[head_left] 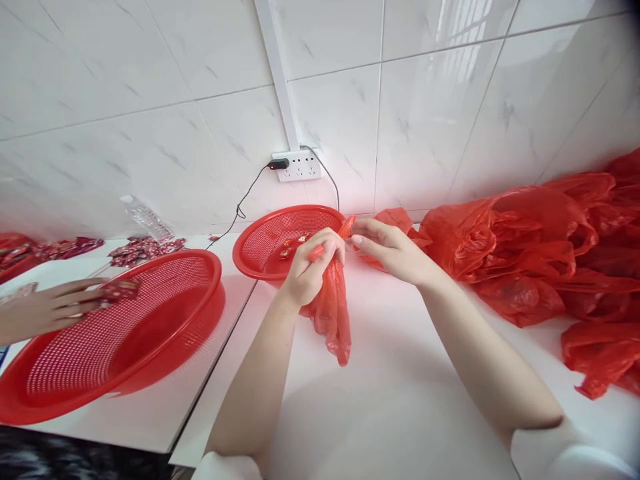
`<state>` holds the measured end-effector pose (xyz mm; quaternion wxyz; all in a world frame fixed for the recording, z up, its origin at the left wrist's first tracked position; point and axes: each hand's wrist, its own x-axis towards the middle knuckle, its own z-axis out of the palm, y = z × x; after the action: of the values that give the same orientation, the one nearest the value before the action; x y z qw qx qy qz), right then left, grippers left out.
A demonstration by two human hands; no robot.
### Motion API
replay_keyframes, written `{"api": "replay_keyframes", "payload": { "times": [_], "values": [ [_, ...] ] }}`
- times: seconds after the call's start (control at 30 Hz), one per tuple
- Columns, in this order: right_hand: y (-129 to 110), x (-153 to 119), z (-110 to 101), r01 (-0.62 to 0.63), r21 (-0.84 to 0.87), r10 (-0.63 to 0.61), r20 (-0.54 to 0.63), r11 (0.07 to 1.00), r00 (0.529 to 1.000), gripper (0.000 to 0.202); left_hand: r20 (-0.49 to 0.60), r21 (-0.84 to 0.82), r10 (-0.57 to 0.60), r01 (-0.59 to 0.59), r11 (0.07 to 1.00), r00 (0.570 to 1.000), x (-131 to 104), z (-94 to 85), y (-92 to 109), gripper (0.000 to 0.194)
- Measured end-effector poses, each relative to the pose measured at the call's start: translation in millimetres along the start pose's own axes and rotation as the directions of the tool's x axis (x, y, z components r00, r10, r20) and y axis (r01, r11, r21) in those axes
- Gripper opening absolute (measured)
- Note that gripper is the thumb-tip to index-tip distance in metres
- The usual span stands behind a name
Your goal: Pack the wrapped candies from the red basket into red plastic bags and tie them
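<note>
My left hand (311, 267) is closed around the gathered neck of a red plastic bag (333, 317), and the bag's lower part hangs limp over the white table (400, 373). A twisted end of the bag sticks up above my fist. Beside that end is my right hand (393, 248), its fingers stretched out and the tips close to the plastic; whether they touch it I cannot tell. Just behind my hands stands a red mesh basket (260, 243) with a few small red-and-gold packets (286, 252) in it.
Crumpled red plastic bags (520, 247) are heaped on the right. At left, another person's hand (50, 307) holds a dark red patterned packet over a larger red basket (200, 320). A clear bottle (147, 217) leans by the wall, near a socket strip (300, 167) with cables.
</note>
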<state>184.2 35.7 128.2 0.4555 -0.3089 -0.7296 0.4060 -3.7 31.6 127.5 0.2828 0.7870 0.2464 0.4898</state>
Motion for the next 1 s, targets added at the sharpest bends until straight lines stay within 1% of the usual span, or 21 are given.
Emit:
{"api": "replay_keyframes", "payload": {
  "times": [0.07,0.13,0.17,0.2,0.23,0.3,0.33,0.4,0.47,0.5,0.53,0.6,0.63,0.7,0.73,0.77,0.8,0.87,0.9,0.93,1.0],
  "values": [
    [1.3,1.8,2.4,-0.017,0.124,0.012,0.04,0.992,0.999,0.026,0.033,-0.073,-0.056,0.058,0.996,0.998,-0.5,1.1,-0.7,0.043],
    [3.8,3.9,4.6,-0.036,0.236,0.031,0.027,0.971,0.999,0.027,0.07,-0.12,-0.098,0.106,0.987,0.993,-0.4,2.3,-0.8,0.047],
    [5.2,5.0,5.2,-0.047,0.291,0.045,0.013,0.956,0.999,0.028,0.067,-0.132,-0.109,0.117,0.984,0.992,-0.2,2.9,-0.8,0.05],
    [6.2,6.0,5.5,-0.058,0.338,0.062,-0.001,0.939,0.998,0.03,0.039,-0.135,-0.112,0.116,0.984,0.993,0.1,3.2,-0.7,0.054],
    [6.7,6.8,5.1,-0.067,0.374,0.08,-0.019,0.925,0.997,0.031,-0.016,-0.121,-0.105,0.102,0.987,0.994,0.4,3.2,-0.6,0.057],
    [5.2,7.3,2.4,-0.063,0.412,0.105,-0.081,0.909,0.991,0.034,-0.154,-0.04,-0.061,0.055,0.998,0.986,0.9,1.4,0.0,0.059],
    [3.2,7.0,0.0,-0.056,0.411,0.112,-0.113,0.91,0.987,0.038,-0.202,0.021,-0.031,0.036,0.999,0.979,1.0,-0.6,0.5,0.057],
    [-1.9,5.2,-7.4,-0.045,0.375,0.117,-0.172,0.926,0.978,0.048,-0.223,0.167,0.021,0.017,0.986,0.975,0.5,-7.6,2.1,0.051],
    [-5.8,2.8,-18.2,-0.054,0.316,0.135,-0.24,0.947,0.961,0.054,-0.179,0.329,0.052,0.01,0.944,0.982,-0.9,-18.5,4.9,0.045],
    [-6.3,1.6,-24.8,-0.065,0.28,0.15,-0.293,0.958,0.944,0.055,-0.154,0.407,0.062,0.006,0.913,0.986,-1.9,-25.4,6.5,0.043],
    [-5.8,0.4,-32.1,-0.079,0.241,0.166,-0.364,0.967,0.917,0.055,-0.133,0.481,0.069,0.004,0.877,0.989,-3.3,-33.0,8.2,0.04],
    [-2.1,-1.9,-47.8,-0.128,0.167,0.198,-0.517,0.978,0.833,0.055,-0.121,0.595,0.067,0.018,0.804,0.99,-6.6,-49.5,11.2,0.038],
    [0.5,-3.2,-55.6,-0.154,0.133,0.203,-0.592,0.979,0.78,0.055,-0.137,0.635,0.058,0.042,0.772,0.989,-8.4,-57.7,12.1,0.037],
    [6.0,-5.7,-69.0,-0.195,0.063,0.182,-0.702,0.979,0.688,0.057,-0.213,0.676,0.027,0.127,0.726,0.977,-11.8,-71.7,13.0,0.036],
    [8.4,-6.9,-74.0,-0.207,0.027,0.16,-0.733,0.978,0.661,0.058,-0.251,0.669,-0.017,0.186,0.72,0.968,-13.1,-76.6,13.1,0.038],
    [10.3,-7.9,-77.6,-0.214,-0.009,0.135,-0.748,0.977,0.649,0.058,-0.27,0.647,-0.099,0.256,0.718,0.958,-13.9,-80.0,13.1,0.04],
    [11.7,-8.9,-80.0,-0.221,-0.042,0.116,-0.749,0.974,0.652,0.057,-0.279,0.619,-0.188,0.326,0.715,0.942,-14.4,-81.7,13.2,0.043],
    [12.2,-10.3,-81.3,-0.256,-0.099,0.11,-0.715,0.962,0.691,0.054,-0.245,0.569,-0.37,0.442,0.694,0.896,-14.1,-81.4,13.7,0.047],
    [11.5,-10.9,-80.8,-0.279,-0.127,0.117,-0.691,0.952,0.713,0.051,-0.212,0.555,-0.436,0.474,0.684,0.875,-13.5,-80.0,13.9,0.048],
    [10.1,-11.5,-79.9,-0.303,-0.156,0.125,-0.67,0.94,0.732,0.049,-0.178,0.548,-0.48,0.492,0.677,0.859,-12.8,-78.3,13.9,0.049],
    [5.9,-12.6,-77.5,-0.334,-0.233,0.111,-0.645,0.913,0.756,0.046,-0.13,0.552,-0.53,0.505,0.664,0.838,-11.4,-74.6,12.8,0.048]
  ]
}}
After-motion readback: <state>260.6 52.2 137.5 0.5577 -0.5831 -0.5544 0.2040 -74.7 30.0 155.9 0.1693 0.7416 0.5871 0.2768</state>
